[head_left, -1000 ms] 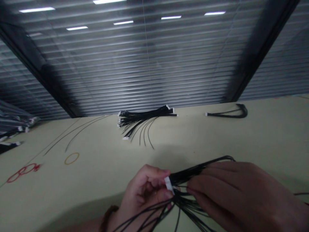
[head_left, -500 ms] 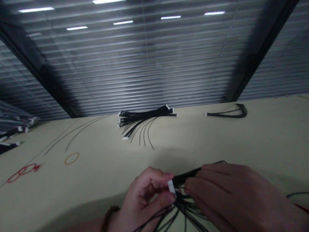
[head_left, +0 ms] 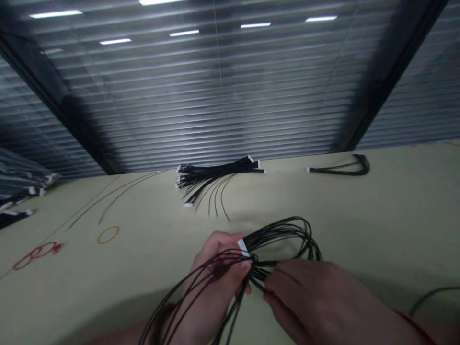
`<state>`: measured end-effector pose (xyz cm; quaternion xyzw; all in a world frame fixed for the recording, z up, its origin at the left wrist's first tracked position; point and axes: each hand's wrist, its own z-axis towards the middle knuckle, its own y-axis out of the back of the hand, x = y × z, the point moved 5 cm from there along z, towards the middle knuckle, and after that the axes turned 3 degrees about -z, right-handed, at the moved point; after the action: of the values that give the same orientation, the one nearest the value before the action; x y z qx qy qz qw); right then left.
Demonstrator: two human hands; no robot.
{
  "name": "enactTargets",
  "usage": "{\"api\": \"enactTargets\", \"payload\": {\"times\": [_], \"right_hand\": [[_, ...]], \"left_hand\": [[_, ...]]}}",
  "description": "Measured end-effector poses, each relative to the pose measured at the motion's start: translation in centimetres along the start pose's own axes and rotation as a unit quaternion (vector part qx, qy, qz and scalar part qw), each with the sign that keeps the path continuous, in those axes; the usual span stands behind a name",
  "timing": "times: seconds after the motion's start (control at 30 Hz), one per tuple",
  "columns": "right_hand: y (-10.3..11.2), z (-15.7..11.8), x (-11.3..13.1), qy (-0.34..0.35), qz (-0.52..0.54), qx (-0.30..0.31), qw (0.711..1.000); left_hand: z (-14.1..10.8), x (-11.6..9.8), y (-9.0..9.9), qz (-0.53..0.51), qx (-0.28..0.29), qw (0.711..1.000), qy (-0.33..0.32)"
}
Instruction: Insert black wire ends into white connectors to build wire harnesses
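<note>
The black wire bundle (head_left: pixel 280 235) has its white connector (head_left: pixel 243 247) closed in the left hand (head_left: pixel 215 273) grip, and its loops go up and right over the desk (head_left: pixel 362 220). The right hand (head_left: pixel 316 299) is just beside, pinching strands narrowly.

Nothing legible. I can make out no print on the white connector (head_left: pixel 243 247) pinched in my left hand (head_left: pixel 215 273), on its black wires (head_left: pixel 283 231), or on the connectors of the wire bundle (head_left: pixel 215 175) further along the tabletop (head_left: pixel 323 206). The red rings (head_left: pixel 38 254) and orange ring (head_left: pixel 108 235) there show no characters.
</note>
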<state>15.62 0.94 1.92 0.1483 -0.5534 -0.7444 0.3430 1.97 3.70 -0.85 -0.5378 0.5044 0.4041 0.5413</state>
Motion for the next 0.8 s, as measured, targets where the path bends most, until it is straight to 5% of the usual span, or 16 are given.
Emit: {"api": "enactTargets", "payload": {"times": [0.2,0.33,0.4,0.53,0.6,0.7,0.8], "right_hand": [[0.9,1.1,-2.0,-0.129,0.100,0.084,0.983],[0.8,2.0,-3.8,-0.173,0.361,0.234,0.886],[0.7,2.1,-4.3,-0.181,0.412,0.262,0.854],[1.5,2.3,-4.4,-0.131,0.332,0.229,0.906],[2.2,2.3,-4.5,-0.118,0.329,0.223,0.910],[3.1,2.4,-5.0,-0.090,0.493,0.249,0.829],[4.7,3.1,-6.8,-0.047,0.601,0.172,0.779]], "left_hand": [[0.2,-0.4,-0.1,0.001,-0.001,1.000,0.002],[0.2,-0.6,-0.3,-0.007,0.003,1.000,0.013],[0.2,-0.6,-0.3,-0.009,0.009,1.000,0.005],[0.3,-0.5,-0.2,-0.009,0.003,1.000,0.000],[0.4,-0.4,-0.1,-0.010,0.005,1.000,0.004],[0.5,-0.5,-0.1,-0.019,0.012,1.000,-0.005],[0.5,-0.6,-0.1,-0.031,0.010,0.999,-0.001]]}}
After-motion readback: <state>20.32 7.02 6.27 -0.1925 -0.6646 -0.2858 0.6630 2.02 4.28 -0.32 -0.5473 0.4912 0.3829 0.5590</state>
